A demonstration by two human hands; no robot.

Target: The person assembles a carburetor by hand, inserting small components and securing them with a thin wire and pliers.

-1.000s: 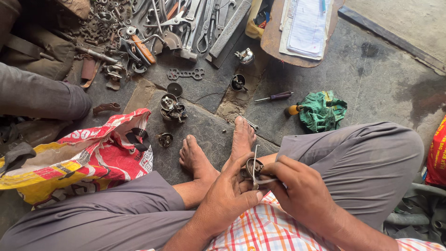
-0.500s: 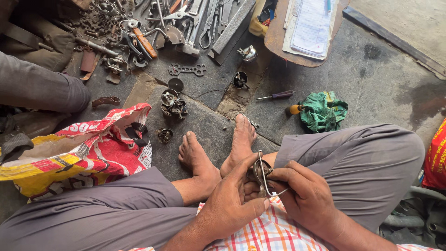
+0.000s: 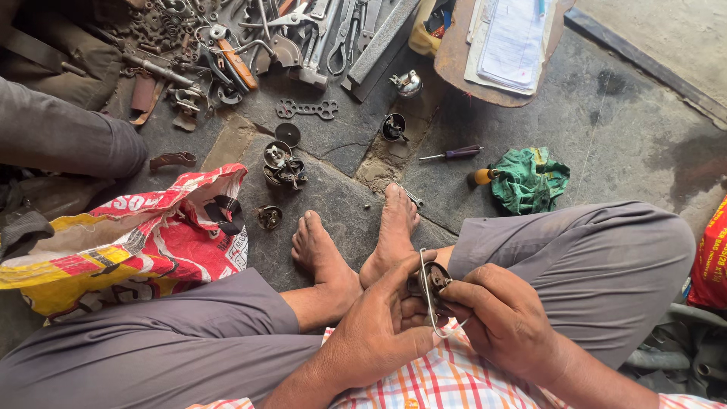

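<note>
Fingers: both sets are closed on one small round metal part [image 3: 433, 279], low and centre-right in the frame, above the lap.
Left hand [image 3: 381, 329]: wraps the part from the left side; thumb lies along its upper edge, fingers curled behind it.
Right hand [image 3: 506, 318]: pinches the part from the right side with fingertips; knuckles face the camera.
Wire bail [image 3: 426, 291]: thin, bent, bright metal; runs down the front of the part between the two hands.
Bare feet [image 3: 356, 242]: just above the hands, soles down on the stone floor [image 3: 606, 129].
Grey trousers [image 3: 591, 265]: knees spread to the lower left and right of the frame.
Loose parts: similar round metal pieces [image 3: 282, 163] lie on the floor above the feet, well apart from the hands.
Screwdriver [image 3: 454, 153]: flat on the floor, upper centre-right, beside a green rag [image 3: 530, 180].
Printed sack [image 3: 129, 242]: red and yellow, left of the feet.
Tool pile [image 3: 250, 38]: pliers, wrenches and scrap metal along the top edge.
</note>
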